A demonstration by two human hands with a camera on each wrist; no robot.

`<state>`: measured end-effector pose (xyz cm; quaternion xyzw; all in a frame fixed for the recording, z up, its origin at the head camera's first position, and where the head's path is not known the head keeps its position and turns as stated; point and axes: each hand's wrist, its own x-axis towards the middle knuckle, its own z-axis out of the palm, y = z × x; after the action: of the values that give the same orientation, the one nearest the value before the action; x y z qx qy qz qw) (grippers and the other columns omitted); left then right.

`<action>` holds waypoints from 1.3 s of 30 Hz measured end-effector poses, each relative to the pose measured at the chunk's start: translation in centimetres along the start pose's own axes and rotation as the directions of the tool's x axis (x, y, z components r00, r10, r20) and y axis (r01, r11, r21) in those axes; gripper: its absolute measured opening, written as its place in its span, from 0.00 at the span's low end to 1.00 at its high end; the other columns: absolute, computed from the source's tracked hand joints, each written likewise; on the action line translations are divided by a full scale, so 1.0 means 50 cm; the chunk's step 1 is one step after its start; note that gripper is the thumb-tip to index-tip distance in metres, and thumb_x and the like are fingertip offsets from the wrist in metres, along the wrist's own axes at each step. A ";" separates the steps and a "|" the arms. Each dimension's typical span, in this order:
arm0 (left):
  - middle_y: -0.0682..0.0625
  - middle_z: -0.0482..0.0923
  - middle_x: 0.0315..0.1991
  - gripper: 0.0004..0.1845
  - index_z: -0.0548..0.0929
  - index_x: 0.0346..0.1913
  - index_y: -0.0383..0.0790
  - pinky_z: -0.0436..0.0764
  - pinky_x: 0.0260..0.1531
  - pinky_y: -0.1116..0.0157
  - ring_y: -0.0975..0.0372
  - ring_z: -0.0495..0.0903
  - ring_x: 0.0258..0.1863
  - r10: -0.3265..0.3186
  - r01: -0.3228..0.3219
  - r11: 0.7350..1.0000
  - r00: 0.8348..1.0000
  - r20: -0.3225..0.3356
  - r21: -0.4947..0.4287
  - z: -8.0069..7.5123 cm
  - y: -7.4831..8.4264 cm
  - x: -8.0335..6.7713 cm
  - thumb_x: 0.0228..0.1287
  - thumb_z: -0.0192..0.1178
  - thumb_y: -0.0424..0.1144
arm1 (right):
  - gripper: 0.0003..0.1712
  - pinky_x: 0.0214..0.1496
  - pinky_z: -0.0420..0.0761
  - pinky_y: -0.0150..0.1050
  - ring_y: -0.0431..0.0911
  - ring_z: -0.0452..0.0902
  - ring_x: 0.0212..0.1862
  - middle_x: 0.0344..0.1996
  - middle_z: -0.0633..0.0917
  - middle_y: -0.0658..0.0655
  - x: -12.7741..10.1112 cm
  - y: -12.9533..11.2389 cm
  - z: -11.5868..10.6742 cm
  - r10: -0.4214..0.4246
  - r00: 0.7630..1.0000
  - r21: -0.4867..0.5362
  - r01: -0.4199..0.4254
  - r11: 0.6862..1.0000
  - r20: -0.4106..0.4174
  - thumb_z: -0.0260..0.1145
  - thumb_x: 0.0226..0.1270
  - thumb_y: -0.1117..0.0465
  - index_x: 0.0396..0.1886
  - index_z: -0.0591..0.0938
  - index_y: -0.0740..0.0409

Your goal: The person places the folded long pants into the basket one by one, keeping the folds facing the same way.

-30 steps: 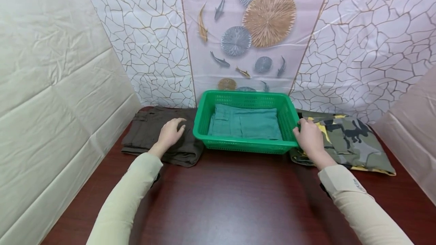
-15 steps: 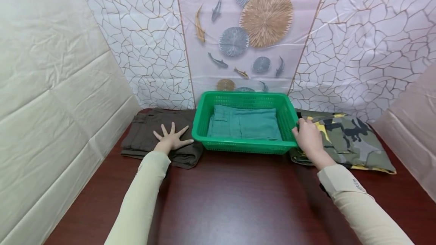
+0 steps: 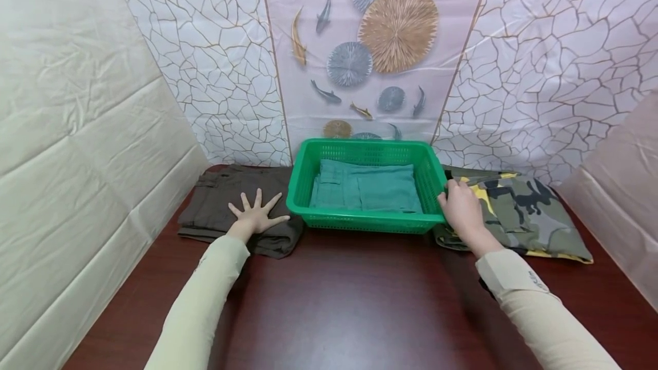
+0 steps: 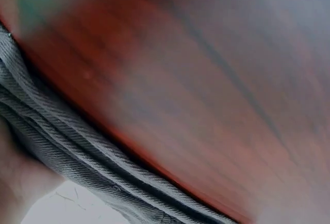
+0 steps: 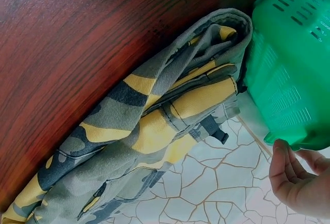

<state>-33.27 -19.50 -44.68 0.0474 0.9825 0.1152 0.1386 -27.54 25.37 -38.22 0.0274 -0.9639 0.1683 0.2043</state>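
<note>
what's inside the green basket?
In the green basket lies one folded teal garment. It covers most of the bottom, so anything beneath it is hidden.

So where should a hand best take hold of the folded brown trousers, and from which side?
Probably the thick folded edge of the brown trousers nearest the person, approached from the front. The left hand lies flat on top, and the green basket blocks the right side.

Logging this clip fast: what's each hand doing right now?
Left hand: open, fingers spread flat on the folded brown trousers.
Right hand: holding the green basket at its right rim.
</note>
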 end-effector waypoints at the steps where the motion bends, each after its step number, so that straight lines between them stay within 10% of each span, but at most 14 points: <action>1: 0.39 0.26 0.75 0.44 0.42 0.75 0.64 0.25 0.56 0.27 0.33 0.21 0.69 0.005 -0.005 1.000 1.000 -0.004 0.004 0.001 -0.002 -0.002 0.60 0.45 0.71 | 0.14 0.29 0.76 0.54 0.63 0.75 0.33 0.35 0.76 0.75 0.000 0.000 0.000 0.003 1.000 -0.001 -0.003 1.000 0.001 0.55 0.67 0.67 0.43 0.75 0.78; 29: 0.38 0.30 0.76 0.44 0.42 0.75 0.63 0.36 0.57 0.25 0.31 0.29 0.70 0.058 -0.087 0.982 0.983 0.172 0.165 0.005 -0.006 -0.135 0.60 0.43 0.72 | 0.14 0.29 0.74 0.53 0.63 0.73 0.32 0.34 0.75 0.74 -0.002 -0.003 0.001 -0.003 1.000 0.007 0.003 1.000 0.012 0.52 0.68 0.67 0.42 0.74 0.79; 39: 0.34 0.37 0.75 0.42 0.50 0.75 0.54 0.39 0.59 0.26 0.30 0.32 0.70 0.191 -0.204 0.979 0.939 0.286 0.018 -0.096 -0.056 -0.113 0.62 0.58 0.56 | 0.12 0.25 0.72 0.50 0.60 0.72 0.28 0.30 0.75 0.72 -0.003 -0.005 0.002 -0.013 1.000 0.009 0.013 1.000 -0.013 0.53 0.67 0.68 0.38 0.74 0.77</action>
<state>-29.42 -23.95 -39.38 0.1648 0.9454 0.0972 0.2639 -27.42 25.08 -38.30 0.0334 -0.9616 0.1713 0.2117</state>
